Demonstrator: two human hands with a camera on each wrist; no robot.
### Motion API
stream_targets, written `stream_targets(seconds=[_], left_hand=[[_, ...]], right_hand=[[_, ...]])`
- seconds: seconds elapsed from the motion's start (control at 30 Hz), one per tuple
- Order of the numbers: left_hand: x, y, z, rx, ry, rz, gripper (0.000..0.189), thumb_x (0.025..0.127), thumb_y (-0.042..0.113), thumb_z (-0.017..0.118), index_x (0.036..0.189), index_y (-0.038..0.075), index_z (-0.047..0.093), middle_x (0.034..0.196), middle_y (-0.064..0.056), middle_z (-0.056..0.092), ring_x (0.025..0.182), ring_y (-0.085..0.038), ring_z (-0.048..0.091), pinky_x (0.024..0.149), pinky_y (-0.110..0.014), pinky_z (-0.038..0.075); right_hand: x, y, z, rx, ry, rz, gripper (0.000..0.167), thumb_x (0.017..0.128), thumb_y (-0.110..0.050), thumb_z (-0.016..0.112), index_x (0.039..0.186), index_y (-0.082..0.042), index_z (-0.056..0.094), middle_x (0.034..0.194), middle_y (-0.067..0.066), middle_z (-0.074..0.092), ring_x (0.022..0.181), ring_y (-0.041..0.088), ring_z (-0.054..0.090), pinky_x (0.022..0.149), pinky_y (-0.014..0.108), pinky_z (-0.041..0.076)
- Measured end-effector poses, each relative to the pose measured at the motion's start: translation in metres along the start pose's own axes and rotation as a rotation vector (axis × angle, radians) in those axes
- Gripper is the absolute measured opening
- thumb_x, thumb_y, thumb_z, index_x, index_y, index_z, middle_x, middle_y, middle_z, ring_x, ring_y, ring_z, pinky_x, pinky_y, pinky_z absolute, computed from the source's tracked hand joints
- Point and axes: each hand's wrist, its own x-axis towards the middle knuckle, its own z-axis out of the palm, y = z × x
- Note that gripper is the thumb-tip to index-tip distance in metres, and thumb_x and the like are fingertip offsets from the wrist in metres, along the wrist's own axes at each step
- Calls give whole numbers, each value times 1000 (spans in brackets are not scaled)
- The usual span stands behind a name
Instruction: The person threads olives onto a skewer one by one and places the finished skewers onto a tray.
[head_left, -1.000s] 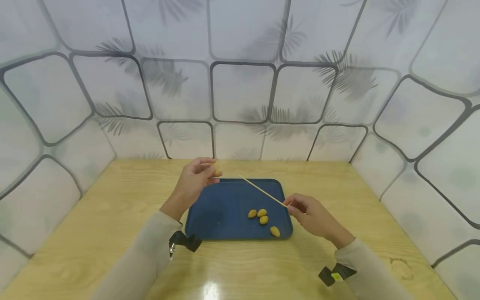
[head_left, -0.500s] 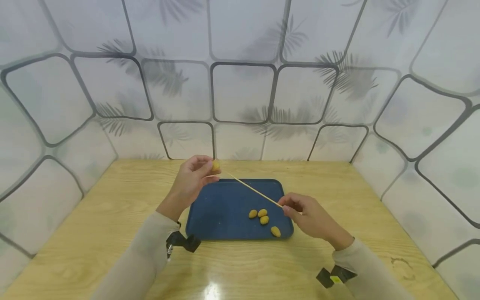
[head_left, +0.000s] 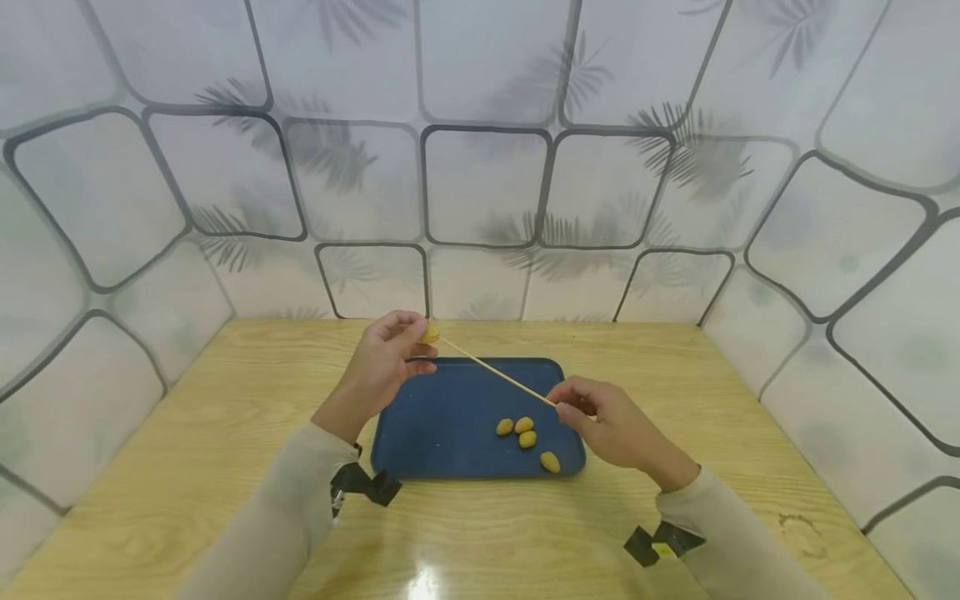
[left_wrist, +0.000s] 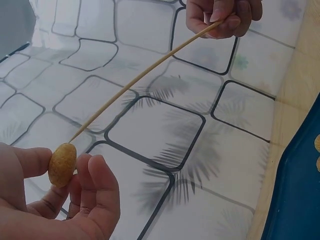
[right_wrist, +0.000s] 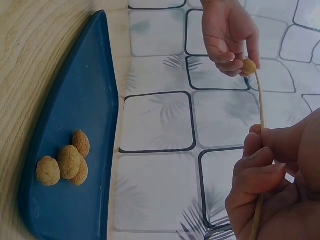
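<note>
My left hand (head_left: 375, 367) pinches a small golden-brown oval ball (left_wrist: 62, 166), potato-like in look, between thumb and fingers above the tray's far left corner. A thin bamboo skewer (head_left: 497, 372) runs slantwise between the hands, gripped near its lower end by the thumb and fingers of my right hand (head_left: 611, 423). In the left wrist view the skewer's tip is right at the end of the ball. Several similar balls (head_left: 527, 439) lie on the right part of the blue tray (head_left: 442, 408), below and left of the right hand.
The tray rests on a light wooden table (head_left: 247, 400). Behind and at both sides stands a pale patterned wall covering (head_left: 480, 183). Black straps with small dark blocks (head_left: 375, 485) sit around both sleeved wrists.
My right hand has moved left and slightly up, bringing the skewer's tip to the ball. The left hand has shifted only slightly and turned the ball a little. The balls on the tray stay put.
</note>
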Motion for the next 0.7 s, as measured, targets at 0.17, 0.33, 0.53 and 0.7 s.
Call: stream_targets(seconds=[0.17,0.33,0.53,0.7], left_hand=[[-1,1,1,13,10,-19,10,104,16,48,98,11,55,94,-3,56,77,-15,61,66,-28,56],[1,1,1,12,7,-24,11,104,18,49,97,11,56,92,-3,56,76,-15,61,65,-28,56],[2,0,1,7,18,-33,13,104,18,49,95,12,56,90,-3,56,74,-14,60,63,-28,56],[3,-2,0,7,21,-38,14,103,20,50,95,10,55,89,-2,55,73,-14,59,62,-27,55]], right_hand=[[0,-1,-1,-8,-14,26,11,99,-4,54,104,-4,65,85,-5,60,68,8,54,59,26,49],[0,1,-1,-19,-22,41,11,100,-5,54,104,-5,65,84,-5,60,68,11,55,58,26,49],[-1,1,-1,-20,-15,24,11,100,-6,54,103,-4,65,84,-5,60,67,11,54,57,25,48],[-2,1,-1,-21,-14,9,11,100,-5,54,103,-4,65,83,-5,60,66,8,53,55,26,48]])
